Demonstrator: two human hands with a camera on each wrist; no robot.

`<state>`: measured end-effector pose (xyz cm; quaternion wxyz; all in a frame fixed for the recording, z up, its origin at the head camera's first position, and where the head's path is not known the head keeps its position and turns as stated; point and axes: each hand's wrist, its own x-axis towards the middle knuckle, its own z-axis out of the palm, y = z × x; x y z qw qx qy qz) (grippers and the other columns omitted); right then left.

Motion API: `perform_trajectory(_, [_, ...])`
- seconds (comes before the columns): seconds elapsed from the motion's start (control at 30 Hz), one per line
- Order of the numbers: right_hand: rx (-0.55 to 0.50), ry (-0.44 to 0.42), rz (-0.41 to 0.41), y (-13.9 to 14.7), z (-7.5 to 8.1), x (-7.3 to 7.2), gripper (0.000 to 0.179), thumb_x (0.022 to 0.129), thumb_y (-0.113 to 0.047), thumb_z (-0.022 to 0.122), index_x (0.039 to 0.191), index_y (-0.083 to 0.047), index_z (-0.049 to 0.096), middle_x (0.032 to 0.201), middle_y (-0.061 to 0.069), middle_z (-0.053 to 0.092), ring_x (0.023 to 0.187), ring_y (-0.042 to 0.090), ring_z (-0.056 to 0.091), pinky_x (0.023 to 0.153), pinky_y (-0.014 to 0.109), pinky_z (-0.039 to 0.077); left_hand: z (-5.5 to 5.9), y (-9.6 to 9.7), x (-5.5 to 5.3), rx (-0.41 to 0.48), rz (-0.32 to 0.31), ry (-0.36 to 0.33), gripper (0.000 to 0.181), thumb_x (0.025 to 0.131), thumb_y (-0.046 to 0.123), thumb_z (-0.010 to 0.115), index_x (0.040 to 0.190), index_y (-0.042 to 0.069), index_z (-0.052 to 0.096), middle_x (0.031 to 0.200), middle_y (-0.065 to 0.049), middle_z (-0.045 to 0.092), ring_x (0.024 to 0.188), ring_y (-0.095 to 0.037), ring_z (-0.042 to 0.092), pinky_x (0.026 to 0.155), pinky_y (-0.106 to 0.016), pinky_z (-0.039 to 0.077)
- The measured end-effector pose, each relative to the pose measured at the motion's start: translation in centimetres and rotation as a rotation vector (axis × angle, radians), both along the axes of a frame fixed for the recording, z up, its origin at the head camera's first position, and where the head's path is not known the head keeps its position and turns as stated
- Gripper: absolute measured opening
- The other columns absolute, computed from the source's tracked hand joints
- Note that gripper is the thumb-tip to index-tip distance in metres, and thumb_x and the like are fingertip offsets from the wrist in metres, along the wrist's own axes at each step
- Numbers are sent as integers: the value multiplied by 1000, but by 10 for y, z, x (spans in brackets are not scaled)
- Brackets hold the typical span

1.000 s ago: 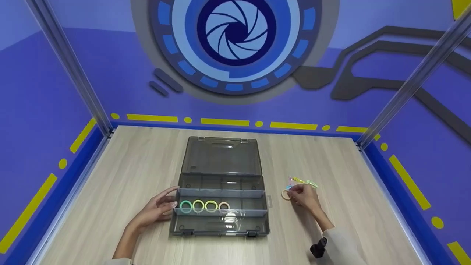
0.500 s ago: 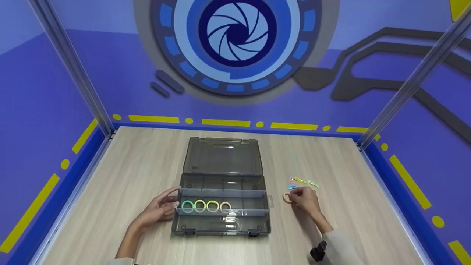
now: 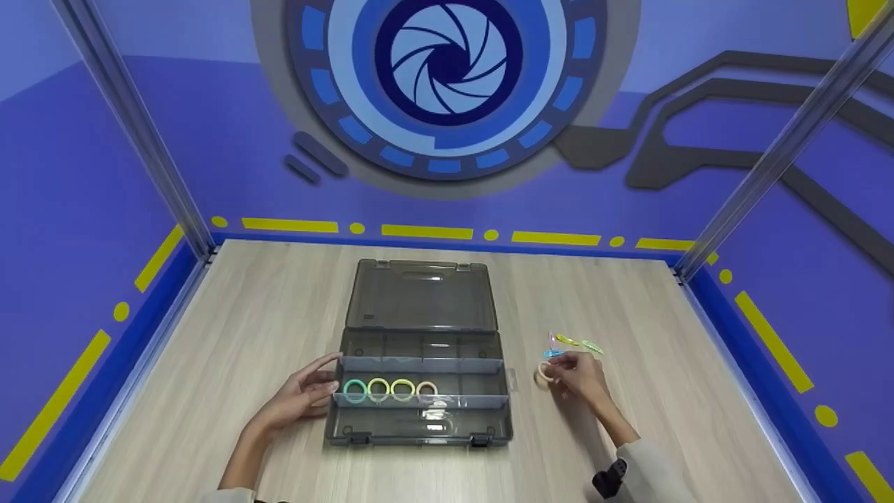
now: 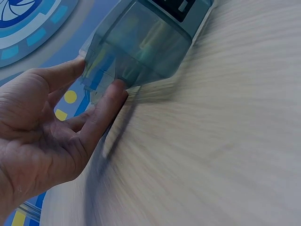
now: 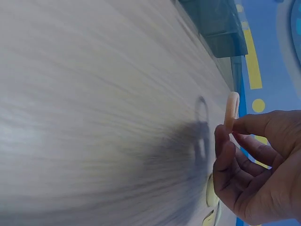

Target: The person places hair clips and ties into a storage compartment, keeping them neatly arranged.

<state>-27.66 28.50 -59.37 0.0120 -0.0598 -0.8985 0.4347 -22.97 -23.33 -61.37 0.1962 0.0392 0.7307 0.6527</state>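
Observation:
A smoky plastic compartment box [image 3: 391,427] lies open, its lid [image 3: 422,300] folded back. In its middle row, a green hair tie [image 3: 346,392], two yellow hair ties [image 3: 403,381] and a peach hair tie [image 3: 427,383] stand side by side. My left hand [image 3: 297,398] touches the box's left side with spread fingertips, one at the rim, another lower down. To the right of the box, my right hand [image 3: 583,376] pinches another peach hair tie [image 5: 231,110] between thumb and fingers; its shadow falls apart from it on the table.
Beyond my right hand lie a blue hair clip [image 3: 552,354], a pink one [image 3: 552,340], a yellow one [image 3: 567,341] and a green one [image 3: 592,346]. Blue panels [image 3: 447,209] enclose the wooden table [image 3: 279,300] at the back and sides.
The peach hair tie in my right hand has turned and risen slightly, and the blue clip shows more fully. My left hand stays at the box's side.

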Motion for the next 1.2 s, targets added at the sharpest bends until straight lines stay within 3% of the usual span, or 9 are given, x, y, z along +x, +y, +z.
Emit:
perform_trajectory(0.2, [-30,14,15,-1,5,2,11,87,-4,79,92,5,76,82,12,74,65,10,62,54,21,51,-1,2,-1,-16,26,-24,64,104,26,60,161,18,31,145,-27,46,117,-25,61,95,-45,58])
perform_trajectory(0.4, [-153,-40,44,-6,14,3,13,90,-1,74,100,7,74,85,14,74,68,22,74,57,33,61,-1,1,1,-19,32,-18,66,104,27,61,162,17,31,145,-27,45,119,-27,62,96,-48,57])
perform_trajectory(0.7, [-226,-82,82,-13,35,3,18,92,0,71,107,10,70,88,12,72,70,13,70,59,23,58,0,1,2,0,12,2,66,104,26,60,162,16,29,146,-29,44,115,-24,61,93,-44,58])
perform_trajectory(1.2, [-319,-87,254,-25,53,3,30,95,-4,70,116,16,64,97,18,73,79,16,75,69,30,63,-2,3,0,-22,43,-33,65,103,27,62,161,21,33,148,-26,45,118,-26,63,95,-46,58])
